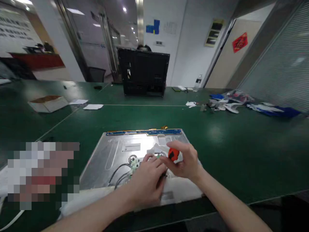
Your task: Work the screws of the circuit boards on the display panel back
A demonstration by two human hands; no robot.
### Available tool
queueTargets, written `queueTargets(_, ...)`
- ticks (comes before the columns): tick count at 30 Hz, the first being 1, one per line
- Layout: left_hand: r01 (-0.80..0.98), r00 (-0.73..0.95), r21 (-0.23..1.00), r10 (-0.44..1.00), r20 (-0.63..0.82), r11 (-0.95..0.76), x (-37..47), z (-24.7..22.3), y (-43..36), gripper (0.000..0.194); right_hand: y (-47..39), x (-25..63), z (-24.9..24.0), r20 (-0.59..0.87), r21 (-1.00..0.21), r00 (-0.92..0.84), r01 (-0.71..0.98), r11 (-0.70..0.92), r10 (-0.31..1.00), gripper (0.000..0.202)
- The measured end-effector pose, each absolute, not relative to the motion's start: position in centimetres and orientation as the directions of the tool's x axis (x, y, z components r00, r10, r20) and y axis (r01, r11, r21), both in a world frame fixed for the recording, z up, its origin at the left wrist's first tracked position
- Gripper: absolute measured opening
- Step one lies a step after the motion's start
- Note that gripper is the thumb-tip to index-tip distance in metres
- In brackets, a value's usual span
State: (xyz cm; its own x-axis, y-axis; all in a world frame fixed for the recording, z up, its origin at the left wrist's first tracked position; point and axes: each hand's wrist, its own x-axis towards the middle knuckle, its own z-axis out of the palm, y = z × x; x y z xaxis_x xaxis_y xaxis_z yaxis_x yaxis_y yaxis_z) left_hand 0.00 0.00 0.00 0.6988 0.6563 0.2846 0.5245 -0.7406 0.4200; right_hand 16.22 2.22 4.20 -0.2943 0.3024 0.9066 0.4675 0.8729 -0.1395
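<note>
A flat metal display panel (112, 149) lies back side up in front of me, with a long blue circuit strip (147, 132) along its far edge. My left hand (151, 177) is closed, its fingers curled over a small green circuit board (135, 163) on the panel and covering much of it. Black cables (119, 170) run from that board toward me. Between the thumb and fingers of my right hand (185, 161) is the red and black handle of a screwdriver (173, 154), held just above the board. Its tip is hidden behind my left hand.
A black monitor housing (146, 72) stands upright across the green table (231, 151), a person partly behind it. An open carton (48, 103) and papers (93, 107) lie left. Plastic wrapping (231, 101) and a bottle (198, 82) are right. A blurred-out patch covers the near left.
</note>
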Motion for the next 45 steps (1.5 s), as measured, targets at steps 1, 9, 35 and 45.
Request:
queueTargets(1,0.528,0.701,0.413,0.656,0.281,-0.742,0.02,0.02,-0.02,0.013,2.20,16.32,4.19,0.902,-0.142,-0.309,0.448,0.883,0.302,0.023)
queueTargets(9,0.545,0.713,0.381,0.651,0.258,-0.747,0.08,-0.04,0.00,0.012,2.24,16.74,4.03,0.880,-0.182,-0.366,0.327,0.927,0.301,0.039)
queueTargets(35,0.529,0.715,0.385,0.642,0.278,-0.756,-0.02,-0.16,0.06,0.013,2.19,16.53,3.70,0.913,-0.138,-0.307,0.392,0.910,0.271,0.035)
queueTargets(45,0.515,0.699,0.427,0.652,0.293,-0.743,-0.09,-0.49,0.12,0.013,1.90,16.32,4.11,0.920,-0.113,-0.289,0.448,0.887,0.264,0.029)
